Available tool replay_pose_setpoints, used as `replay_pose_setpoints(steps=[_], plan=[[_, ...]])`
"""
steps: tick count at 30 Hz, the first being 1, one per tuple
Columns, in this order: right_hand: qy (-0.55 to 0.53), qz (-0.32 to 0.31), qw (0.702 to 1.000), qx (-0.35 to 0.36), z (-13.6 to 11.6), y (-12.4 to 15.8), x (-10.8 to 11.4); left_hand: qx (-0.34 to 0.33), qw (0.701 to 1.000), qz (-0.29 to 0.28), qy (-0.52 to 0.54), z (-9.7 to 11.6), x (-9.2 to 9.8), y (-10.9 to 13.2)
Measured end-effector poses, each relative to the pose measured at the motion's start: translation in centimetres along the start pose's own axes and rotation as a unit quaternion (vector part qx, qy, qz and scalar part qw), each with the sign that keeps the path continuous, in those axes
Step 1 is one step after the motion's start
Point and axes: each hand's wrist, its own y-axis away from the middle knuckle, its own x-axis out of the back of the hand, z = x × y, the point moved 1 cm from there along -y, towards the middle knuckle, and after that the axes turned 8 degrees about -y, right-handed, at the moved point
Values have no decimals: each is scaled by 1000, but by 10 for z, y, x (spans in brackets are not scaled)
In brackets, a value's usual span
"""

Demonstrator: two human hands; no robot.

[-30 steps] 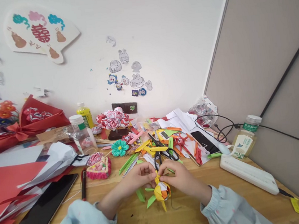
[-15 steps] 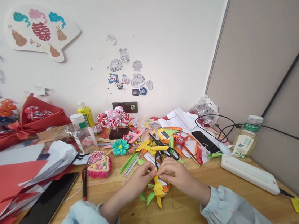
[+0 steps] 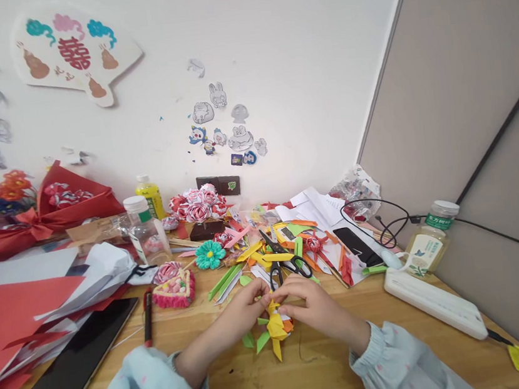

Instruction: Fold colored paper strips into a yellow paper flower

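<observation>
A folded paper piece (image 3: 276, 328), yellow with green, orange and white parts, is between my hands near the table's front. My left hand (image 3: 248, 309) pinches its yellow top from the left. From the right, my right hand (image 3: 308, 305) curls over the same spot, thumb and fingertips close to the left fingertips. Both hands are closed, and the fingers cover the very top of the paper. Just behind them lie black-handled scissors (image 3: 302, 267) on a heap of coloured paper strips (image 3: 276, 257).
A tablet (image 3: 68, 369) and a pen (image 3: 148, 318) lie to the left, beside a pink-edged heart-shaped box (image 3: 174, 290). On the right are a phone (image 3: 358, 247), a white power strip (image 3: 433, 302) with a cable, and a bottle (image 3: 430, 240). A teal flower (image 3: 209, 255) sits behind.
My fingers have shifted slightly at the top of the yellow paper, and more of its yellow part shows below them. The whole view has moved a little.
</observation>
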Motion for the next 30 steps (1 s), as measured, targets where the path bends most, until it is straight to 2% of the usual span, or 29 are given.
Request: replay_pose_setpoints(steps=[17,23,30], plan=[[27,-38,997,58,5,0,4,-1,1000,2,10,1,2,-2],[0,-17,1000,21,1,1,4,1,999,-8,32,7,4,-1],[-12,-20,1000,20,-4,1,2,-8,1000,22,16,2,3,-3]])
